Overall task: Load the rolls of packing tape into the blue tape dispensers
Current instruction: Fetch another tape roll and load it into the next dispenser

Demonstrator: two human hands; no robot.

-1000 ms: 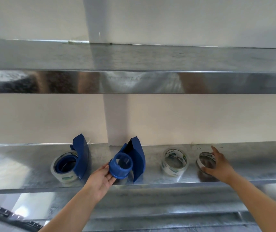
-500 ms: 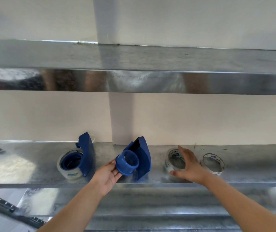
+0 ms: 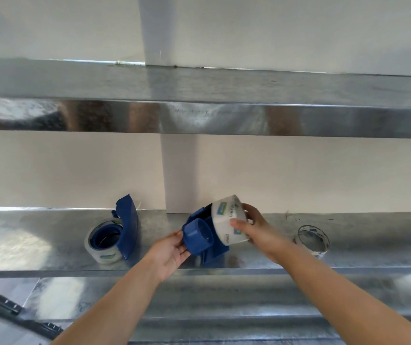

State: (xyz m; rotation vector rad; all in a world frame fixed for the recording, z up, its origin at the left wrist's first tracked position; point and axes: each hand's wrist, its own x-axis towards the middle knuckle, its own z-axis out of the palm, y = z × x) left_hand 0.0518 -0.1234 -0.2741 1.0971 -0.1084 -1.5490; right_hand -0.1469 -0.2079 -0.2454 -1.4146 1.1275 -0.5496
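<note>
My left hand [image 3: 168, 252] grips the round hub of an empty blue tape dispenser [image 3: 199, 236] standing on the metal shelf [image 3: 364, 255]. In my right hand [image 3: 254, 232] is a clear roll of packing tape [image 3: 228, 217], held tilted just above and to the right of the hub, partly hiding the dispenser's body. A second blue dispenser [image 3: 126, 230] stands to the left with a tape roll [image 3: 99, 247] around its hub. Another loose clear tape roll [image 3: 313, 241] lies on the shelf to the right.
A second metal shelf [image 3: 199, 115] runs overhead, close above the work area. A pale wall with a white column [image 3: 177, 170] backs the shelf. A dark ridged bar [image 3: 7, 310] crosses the lower left corner, below the shelf edge.
My right hand moved left from the far roll to the nearer one, picked it up and brought it over the dispenser hub. My left hand stayed on the hub.
</note>
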